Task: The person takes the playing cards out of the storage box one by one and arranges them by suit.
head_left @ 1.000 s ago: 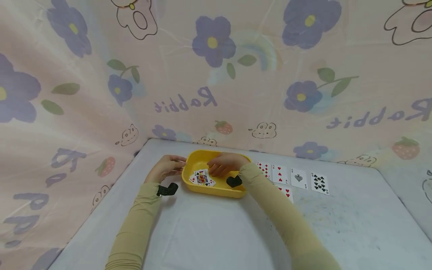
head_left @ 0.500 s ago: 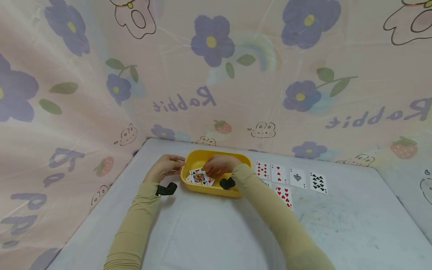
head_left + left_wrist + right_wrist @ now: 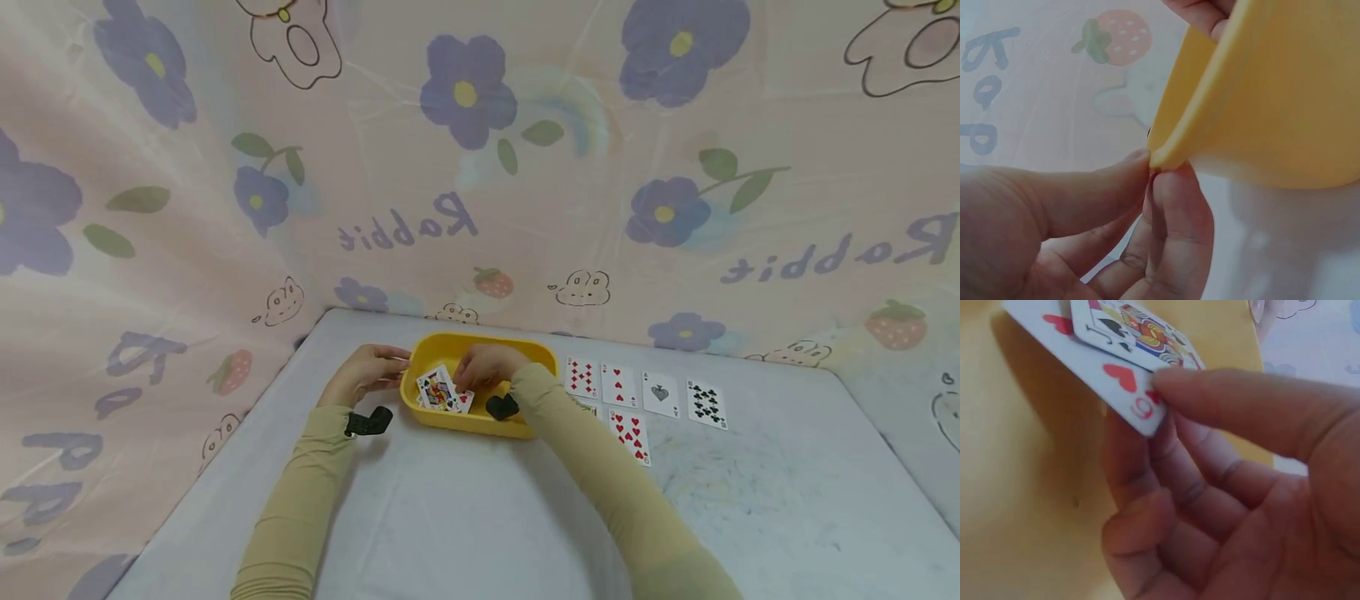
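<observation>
Left hand (image 3: 363, 375): at the left end of the tray, wrist raised above the table, fingers reaching inward; thumb tip on the rim and a fingertip just beneath it, pinching the edge. Left sleeve (image 3: 296, 496): angled forward from the near side.

Right hand (image 3: 491, 365): inside the tray, entering over its right part, fingers bent downward. Grip: heart card (image 3: 1119, 378), pinched near one corner between thumb above and fingers below; whether the jack is caught too cannot be told. Right sleeve (image 3: 615, 475): slanting forward and to the left.

Tray (image 3: 476, 424): yellow, rounded corners, on the white table (image 3: 480, 517) near its far edge; long axis left to right across the head view.

Heart card: in the tray's left half, face up, an indexed corner pointing toward the right palm; rank uncertain, long axis largely covered.

Jack (image 3: 437, 388): spades, face up, overlapping the heart card; long axis running away from the wearer, far end leaning left.

Right of the tray, a row, long axes pointing away from the wearer: diamond card (image 3: 581, 377), three of hearts (image 3: 618, 387), ace of spades (image 3: 660, 394), club card (image 3: 707, 404).
</observation>
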`<state>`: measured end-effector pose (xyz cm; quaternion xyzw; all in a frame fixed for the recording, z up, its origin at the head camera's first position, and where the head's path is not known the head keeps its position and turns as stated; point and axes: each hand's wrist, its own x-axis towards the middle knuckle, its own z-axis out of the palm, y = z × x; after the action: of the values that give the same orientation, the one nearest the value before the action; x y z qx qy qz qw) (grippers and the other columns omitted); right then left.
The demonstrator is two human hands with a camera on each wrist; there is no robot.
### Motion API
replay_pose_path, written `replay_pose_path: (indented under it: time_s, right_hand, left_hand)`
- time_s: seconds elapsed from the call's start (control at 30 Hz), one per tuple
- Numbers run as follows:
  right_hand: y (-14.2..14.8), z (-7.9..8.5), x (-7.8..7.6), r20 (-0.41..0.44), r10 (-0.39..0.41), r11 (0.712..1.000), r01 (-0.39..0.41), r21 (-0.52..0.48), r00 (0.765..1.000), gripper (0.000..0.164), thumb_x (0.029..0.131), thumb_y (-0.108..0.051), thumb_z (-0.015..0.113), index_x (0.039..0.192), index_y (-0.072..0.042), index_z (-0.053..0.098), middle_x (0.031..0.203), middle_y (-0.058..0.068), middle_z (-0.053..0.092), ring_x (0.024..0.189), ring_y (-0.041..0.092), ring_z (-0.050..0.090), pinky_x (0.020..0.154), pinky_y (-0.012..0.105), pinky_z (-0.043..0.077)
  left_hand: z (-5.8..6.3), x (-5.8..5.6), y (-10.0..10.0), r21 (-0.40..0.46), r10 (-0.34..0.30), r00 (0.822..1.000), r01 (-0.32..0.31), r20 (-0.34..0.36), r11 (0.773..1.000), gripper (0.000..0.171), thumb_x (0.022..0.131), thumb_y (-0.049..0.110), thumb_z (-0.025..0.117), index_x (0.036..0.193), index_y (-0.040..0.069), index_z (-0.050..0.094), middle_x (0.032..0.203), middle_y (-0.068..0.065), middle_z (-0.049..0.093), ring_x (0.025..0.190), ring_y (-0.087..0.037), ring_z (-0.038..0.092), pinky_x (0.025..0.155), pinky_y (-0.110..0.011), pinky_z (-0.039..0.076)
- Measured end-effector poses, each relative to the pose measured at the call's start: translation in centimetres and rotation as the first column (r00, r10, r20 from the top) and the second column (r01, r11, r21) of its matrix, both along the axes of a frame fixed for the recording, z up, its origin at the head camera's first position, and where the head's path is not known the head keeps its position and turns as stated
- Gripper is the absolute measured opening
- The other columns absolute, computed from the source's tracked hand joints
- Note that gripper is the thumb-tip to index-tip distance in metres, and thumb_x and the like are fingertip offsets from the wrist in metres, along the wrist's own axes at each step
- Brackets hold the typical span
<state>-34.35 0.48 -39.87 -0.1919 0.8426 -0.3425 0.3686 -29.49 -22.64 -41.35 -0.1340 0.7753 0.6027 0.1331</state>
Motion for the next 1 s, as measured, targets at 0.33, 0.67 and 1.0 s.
replay_pose_path:
  time_s: [0.33,0.67,1.0]
  right_hand:
    - [1.5,0.4,-0.2,-0.100,-0.130,0.991,0.131,0.003,0.986,0.011,0.088,-0.007,0.067,0.098,-0.002,0.068,0.090,0.007,0.067,0.073,0.015,0.058,0.068,0.027,0.055]
    - [4.8,2.0,-0.4,-0.205,-0.227,0.974,0.228,-0.022,0.952,0.016,0.084,-0.002,0.070,0.099,0.002,0.071,0.089,0.011,0.068,0.071,0.017,0.060,0.067,0.029,0.057]
    - [11.6,4.0,1.2,-0.320,-0.272,0.959,0.230,-0.163,0.907,0.015,0.086,-0.004,0.066,0.100,0.002,0.068,0.082,0.010,0.065,0.068,0.016,0.056,0.064,0.026,0.052]
  left_hand:
    - [-0.1,0.0,-0.1,-0.014,-0.007,1.000,0.007,-0.003,1.000,0.031,0.095,0.010,0.061,0.125,0.000,0.059,0.101,-0.013,0.065,0.080,-0.017,0.062,0.074,-0.028,0.056]
    - [0.5,0.2,0.2,-0.041,-0.006,1.000,0.006,-0.003,0.999,0.032,0.095,0.010,0.060,0.125,0.000,0.059,0.106,-0.015,0.063,0.084,-0.020,0.062,0.074,-0.028,0.056]
    - [0.5,0.4,0.3,-0.034,-0.018,1.000,0.018,-0.002,0.999,0.035,0.094,0.010,0.062,0.126,-0.002,0.058,0.108,-0.018,0.063,0.085,-0.021,0.062,0.074,-0.028,0.056]
